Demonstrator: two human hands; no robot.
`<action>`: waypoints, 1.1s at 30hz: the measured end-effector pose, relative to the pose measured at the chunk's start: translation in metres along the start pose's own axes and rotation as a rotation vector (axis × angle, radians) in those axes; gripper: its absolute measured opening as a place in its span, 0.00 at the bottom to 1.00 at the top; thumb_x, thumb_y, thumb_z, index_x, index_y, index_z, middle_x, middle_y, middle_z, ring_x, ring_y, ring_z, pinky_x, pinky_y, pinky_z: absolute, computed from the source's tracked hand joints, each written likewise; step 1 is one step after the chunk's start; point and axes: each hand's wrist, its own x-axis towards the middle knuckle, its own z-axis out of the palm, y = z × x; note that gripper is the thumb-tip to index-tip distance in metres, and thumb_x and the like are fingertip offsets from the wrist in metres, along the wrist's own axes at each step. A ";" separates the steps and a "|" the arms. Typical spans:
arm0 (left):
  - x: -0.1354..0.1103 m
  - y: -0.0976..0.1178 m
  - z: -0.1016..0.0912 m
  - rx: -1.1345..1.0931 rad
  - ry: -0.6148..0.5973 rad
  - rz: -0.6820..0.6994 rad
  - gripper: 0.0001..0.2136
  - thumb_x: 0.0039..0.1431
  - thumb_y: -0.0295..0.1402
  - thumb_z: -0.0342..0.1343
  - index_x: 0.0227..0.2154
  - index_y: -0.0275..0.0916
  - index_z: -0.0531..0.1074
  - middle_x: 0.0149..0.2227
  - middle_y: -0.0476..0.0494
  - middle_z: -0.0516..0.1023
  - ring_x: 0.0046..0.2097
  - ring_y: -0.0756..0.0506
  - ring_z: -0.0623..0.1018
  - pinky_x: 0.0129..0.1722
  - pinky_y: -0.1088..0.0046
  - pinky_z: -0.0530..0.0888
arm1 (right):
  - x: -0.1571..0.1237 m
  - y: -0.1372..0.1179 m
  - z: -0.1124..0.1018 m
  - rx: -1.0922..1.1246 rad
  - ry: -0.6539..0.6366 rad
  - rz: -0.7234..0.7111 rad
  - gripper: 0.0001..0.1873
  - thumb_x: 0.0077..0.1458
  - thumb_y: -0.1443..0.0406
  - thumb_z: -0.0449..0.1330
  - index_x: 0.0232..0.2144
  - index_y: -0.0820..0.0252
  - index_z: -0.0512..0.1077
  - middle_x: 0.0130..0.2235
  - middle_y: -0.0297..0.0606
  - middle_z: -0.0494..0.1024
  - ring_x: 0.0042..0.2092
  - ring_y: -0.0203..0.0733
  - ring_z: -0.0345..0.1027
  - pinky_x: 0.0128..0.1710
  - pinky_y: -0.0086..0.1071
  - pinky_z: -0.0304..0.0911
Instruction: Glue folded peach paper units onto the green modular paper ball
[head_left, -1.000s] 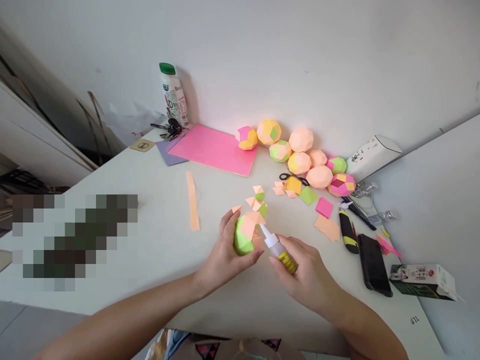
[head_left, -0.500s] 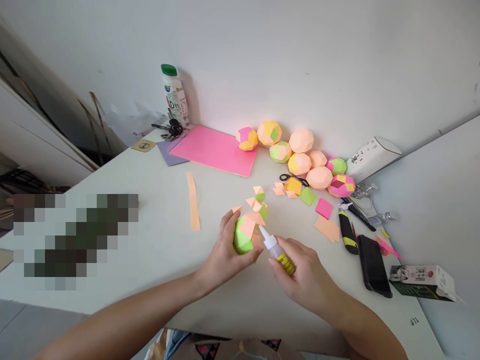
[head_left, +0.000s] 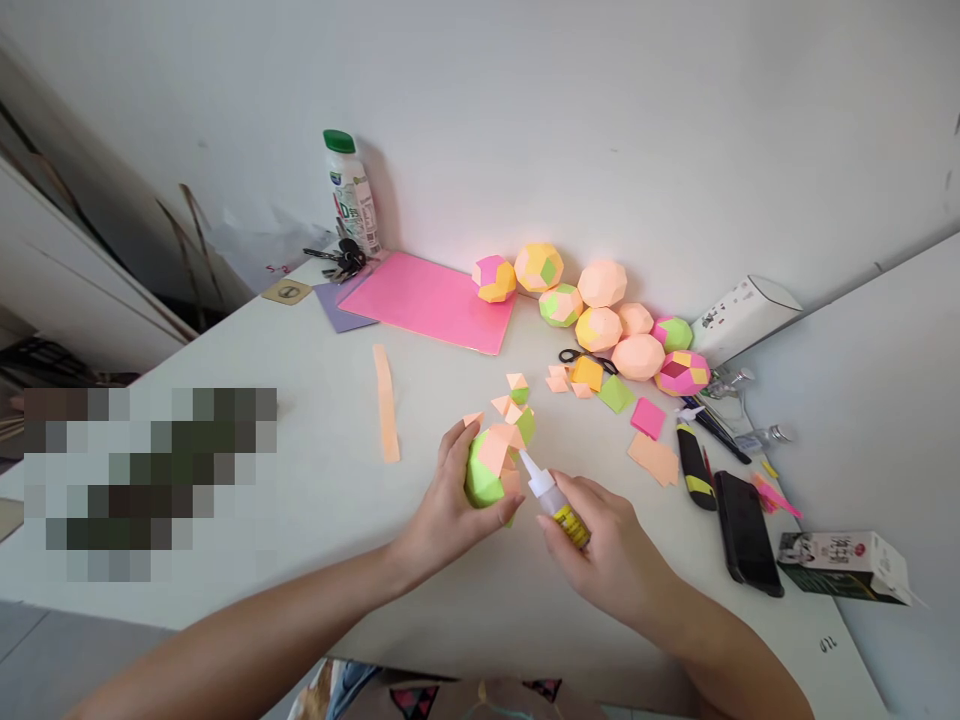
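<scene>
My left hand (head_left: 444, 507) is closed round a half-built paper ball (head_left: 491, 463) of green and peach facets, held just above the white table (head_left: 300, 480). My right hand (head_left: 604, 552) grips a small glue bottle (head_left: 553, 498) with a yellow label. Its white nozzle points up-left and touches the ball's open edge. Loose folded paper pieces (head_left: 516, 400) lie just beyond the ball.
Several finished paper balls (head_left: 607, 320) line the wall. A pink sheet (head_left: 427, 297), a peach strip (head_left: 385, 402), scissors (head_left: 585, 357), paper squares (head_left: 649, 417), a highlighter (head_left: 695, 465), a black phone (head_left: 746, 533), a carton (head_left: 844, 565), a bottle (head_left: 349, 195) and keys (head_left: 336, 258) lie around.
The glue bottle's nozzle has stayed at the ball's edge, shifting only slightly. Both hands have barely moved.
</scene>
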 end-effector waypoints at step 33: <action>0.001 -0.002 0.001 -0.043 -0.053 -0.056 0.37 0.49 0.41 0.59 0.59 0.43 0.49 0.63 0.37 0.46 0.66 0.36 0.47 0.62 0.53 0.54 | -0.004 0.010 0.008 -0.147 0.089 -0.111 0.22 0.58 0.65 0.51 0.54 0.68 0.62 0.42 0.52 0.76 0.40 0.49 0.74 0.38 0.43 0.73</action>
